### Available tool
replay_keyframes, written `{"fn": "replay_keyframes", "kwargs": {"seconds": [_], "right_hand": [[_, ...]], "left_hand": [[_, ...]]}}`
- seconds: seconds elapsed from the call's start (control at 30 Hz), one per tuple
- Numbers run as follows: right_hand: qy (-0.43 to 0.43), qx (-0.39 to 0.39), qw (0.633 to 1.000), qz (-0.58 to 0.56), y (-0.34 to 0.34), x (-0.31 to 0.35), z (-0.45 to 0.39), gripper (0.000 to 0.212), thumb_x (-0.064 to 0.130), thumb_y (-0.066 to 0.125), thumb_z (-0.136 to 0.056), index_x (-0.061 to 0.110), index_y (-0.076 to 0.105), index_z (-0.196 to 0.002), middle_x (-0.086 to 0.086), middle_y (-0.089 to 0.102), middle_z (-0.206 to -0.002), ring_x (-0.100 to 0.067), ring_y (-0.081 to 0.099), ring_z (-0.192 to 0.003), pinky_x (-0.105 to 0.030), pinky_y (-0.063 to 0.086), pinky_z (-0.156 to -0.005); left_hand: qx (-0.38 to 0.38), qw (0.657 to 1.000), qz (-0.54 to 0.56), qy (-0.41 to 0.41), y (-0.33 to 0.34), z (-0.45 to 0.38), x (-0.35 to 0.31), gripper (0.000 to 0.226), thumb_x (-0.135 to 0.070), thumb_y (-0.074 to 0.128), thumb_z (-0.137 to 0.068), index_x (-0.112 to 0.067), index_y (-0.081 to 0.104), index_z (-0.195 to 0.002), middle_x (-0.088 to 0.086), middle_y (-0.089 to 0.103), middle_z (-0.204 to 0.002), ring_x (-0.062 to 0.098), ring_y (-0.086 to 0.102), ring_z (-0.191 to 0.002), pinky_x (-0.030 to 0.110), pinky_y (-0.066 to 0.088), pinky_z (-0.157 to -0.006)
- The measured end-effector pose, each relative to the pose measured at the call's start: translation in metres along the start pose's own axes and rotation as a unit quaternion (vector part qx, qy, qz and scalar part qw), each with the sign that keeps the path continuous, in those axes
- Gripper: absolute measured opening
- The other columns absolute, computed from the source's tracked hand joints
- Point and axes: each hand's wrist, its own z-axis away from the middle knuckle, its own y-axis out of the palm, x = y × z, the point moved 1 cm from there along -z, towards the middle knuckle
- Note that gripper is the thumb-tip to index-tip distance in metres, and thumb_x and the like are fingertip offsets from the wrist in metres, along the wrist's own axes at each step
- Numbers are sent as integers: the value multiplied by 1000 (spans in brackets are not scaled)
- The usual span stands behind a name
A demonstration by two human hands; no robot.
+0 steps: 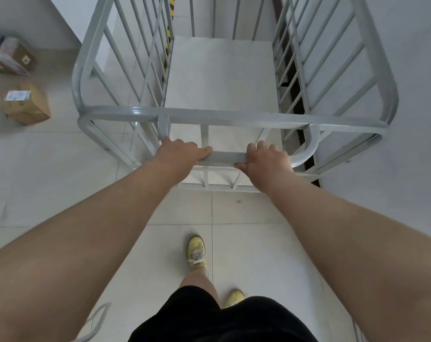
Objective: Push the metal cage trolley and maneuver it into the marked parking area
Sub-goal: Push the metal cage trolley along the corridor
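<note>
Head camera looks down on two bare forearms that reach forward to a grey handle bar [220, 157]. On this bar the left hand [178, 154] is closed, with the fingers curled over the top and the thumb lying along the bar toward the middle. The right hand [266, 160] is also closed around the same bar, knuckles up and the thumb tucked under the near side. Both hands sit close together, with a short bare piece of the bar between them. The bar belongs to the metal cage trolley [234, 114], which stands directly in front of the person and fills the upper middle of the view. Its sides are made of grey tubes with thin bars, and its floor panel [220, 75] is pale and carries nothing. Beyond the left side of the cage, a strip of yellow and black tape [169, 38] runs on the floor. A dark strip [294, 77] shows along the right side. The floor [258, 243] is of light tiles. Two cardboard boxes [26, 104] lie on it to the left, well apart from the trolley. Below the arms I see black shorts [209, 319] and two yellow shoes [197, 251], the left one stepped forward.
</note>
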Motion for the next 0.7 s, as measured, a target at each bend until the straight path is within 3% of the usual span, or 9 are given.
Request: {"fn": "replay_keyframes", "kwargs": {"seconds": [0.27, 0.5, 0.7], "right_hand": [[6, -8, 1000, -7, -39, -11, -96, 56, 57, 28, -96, 10, 42, -124, -9, 49, -121, -28, 50, -109, -34, 34, -72], [6, -16, 1000, -14, -68, -24, -180, 56, 58, 27, -96, 10, 42, -122, -8, 49, -119, -27, 50, -105, -34, 32, -73], [-2, -12, 1000, -29, -93, -36, -251, 56, 58, 28, -96, 11, 42, -121, -9, 48, -118, -28, 49, -105, -34, 32, -72]], "left_hand": [[1, 1000, 4, 3, -34, -84, 60, 71, 6, 35, -91, -31, 16, -149, 7, 53, -122, 30, 56, -107, 38, 43, -88], [1, 1000, 20, -7, -66, -154, 106, 71, 5, 32, -92, -35, 16, -149, 5, 53, -122, 29, 54, -109, 30, 31, -75], [-16, 998, 27, -49, -85, -214, 139, 63, 0, 35, -94, -38, 27, -143, 4, 56, -115, 30, 56, -106, 33, 33, -77]]}}
